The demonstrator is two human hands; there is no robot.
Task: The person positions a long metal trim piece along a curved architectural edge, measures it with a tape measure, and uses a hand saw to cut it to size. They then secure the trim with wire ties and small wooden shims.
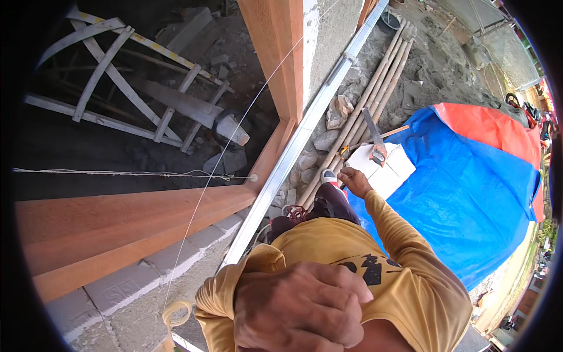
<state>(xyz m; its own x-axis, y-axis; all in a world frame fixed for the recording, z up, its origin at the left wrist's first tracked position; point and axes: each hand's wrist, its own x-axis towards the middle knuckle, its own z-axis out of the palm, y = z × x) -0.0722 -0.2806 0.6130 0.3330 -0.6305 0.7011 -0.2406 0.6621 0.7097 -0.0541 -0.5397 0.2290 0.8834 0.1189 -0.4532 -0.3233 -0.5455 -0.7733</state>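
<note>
My left hand (299,305) is raised close in front of my chest, its fingers curled into a fist; whatever they hold is hidden. Lower and farther off, my right hand (355,180) has thumb and fingers pinched together beside a white sheet (390,179), and I cannot make out anything between them. A handsaw (378,154) with an orange handle lies on that sheet, just beyond the right hand. A thin white string (252,105) runs slantwise across the reddish-brown wooden frame (141,226). Left of my left sleeve is a pale looped coil (176,314).
A long metal channel (305,132) slants along the wall beside the frame. Bamboo poles (375,88) and stones lie to its right. A blue tarp (463,193) with a red part (498,132) covers a mound. White-painted wooden lattice (111,76) stands beyond the frame opening.
</note>
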